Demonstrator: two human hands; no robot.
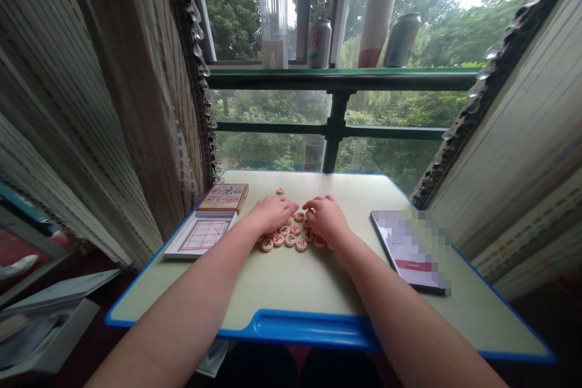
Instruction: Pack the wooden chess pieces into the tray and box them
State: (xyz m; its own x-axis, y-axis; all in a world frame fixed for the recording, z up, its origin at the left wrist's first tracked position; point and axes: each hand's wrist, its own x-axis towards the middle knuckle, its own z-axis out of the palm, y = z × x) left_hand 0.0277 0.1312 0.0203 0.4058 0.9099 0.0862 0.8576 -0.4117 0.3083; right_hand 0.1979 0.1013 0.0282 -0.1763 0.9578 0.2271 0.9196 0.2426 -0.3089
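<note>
A cluster of round wooden Chinese chess pieces (290, 240), marked with red or black characters, lies on the pale table (291, 291) between my two hands. My left hand (273, 213) rests over the left side of the cluster, palm down with its fingers stretched out. On the opposite side, my right hand (328, 218) cups the pieces with bent, parted fingers. Both hands touch or hover just over the pieces, and several pieces are partly covered by them. One single piece (280, 191) sits apart, beyond my left hand.
At the table's left are a printed box lid (222, 197) and a white box tray (170, 248) containing a red-lined sheet. A flat, partly blurred tablet-like object (409, 254) lies at right. Cans (319, 43) and stacked cups (379, 12) stand on the window ledge. Curtains hang both sides.
</note>
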